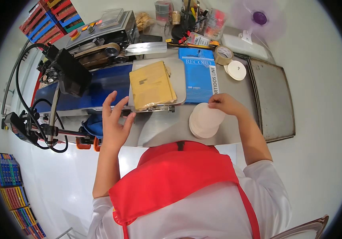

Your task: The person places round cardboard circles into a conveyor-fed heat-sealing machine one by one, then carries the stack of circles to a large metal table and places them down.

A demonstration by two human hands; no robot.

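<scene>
My right hand point(224, 104) pinches the upper edge of a white round disc point(213, 113) that is lifted at an angle over a stack of similar discs point(201, 129) on the steel bench. My left hand point(115, 119) is raised with fingers apart and holds nothing, near the front of a blue conveyor belt point(95, 85). Between and behind my hands, a folded yellow packet point(149, 85) lies on a light metal plate point(177, 69). A blue notebook point(197, 75) lies behind my right hand. Further back at the right are more white discs point(238, 70) and a tape roll point(223, 55).
A black machine head point(69, 71) with cables stands left, before a control box point(103, 24). Metal trays point(276, 103) lie right. Cups and tools point(187, 28), a purple fan point(259, 18) and coloured crates point(47, 22) stand behind. My red apron point(171, 175) is below.
</scene>
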